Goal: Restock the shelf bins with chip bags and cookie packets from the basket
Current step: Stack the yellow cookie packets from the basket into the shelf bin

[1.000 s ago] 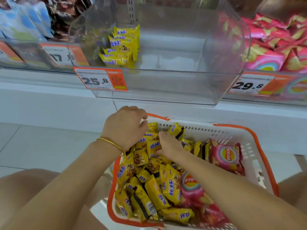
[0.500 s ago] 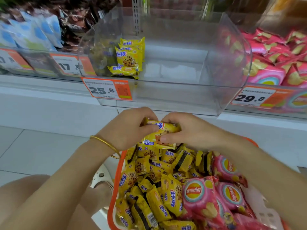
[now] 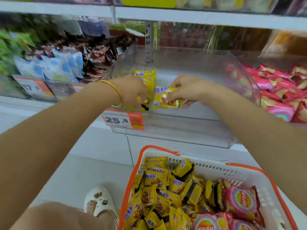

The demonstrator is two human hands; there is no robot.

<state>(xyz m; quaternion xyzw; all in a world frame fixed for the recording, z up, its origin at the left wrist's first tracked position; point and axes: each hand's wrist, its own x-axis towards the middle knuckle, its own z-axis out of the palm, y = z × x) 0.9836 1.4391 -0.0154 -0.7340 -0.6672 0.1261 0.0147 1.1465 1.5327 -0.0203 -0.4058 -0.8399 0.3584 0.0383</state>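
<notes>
Both hands are inside the clear bin (image 3: 191,113), above the 25.8 tag (image 3: 123,120). R hand (image 3: 187,90): grip pinched on one yellow cookie pkt (image 3: 164,99), thumb below it. L hand (image 3: 132,92): fingers curled on the front pkt (image 3: 143,103) of the row (image 3: 146,77) of same pkts at the bin's left end.

Key relation: held pkt sits just right of the row, nearly touching. Long axis runs L-R across the bin, face toward cam. Row pkts look stood on edge. Free bin floor is all to the R.

Imo next move = short leftward tuck by R hand, w/ L hand bracing the row. Basket (image 3: 199,159) below has plenty of pkts + chip bags (image 3: 240,201), so prob early in the job.
</notes>
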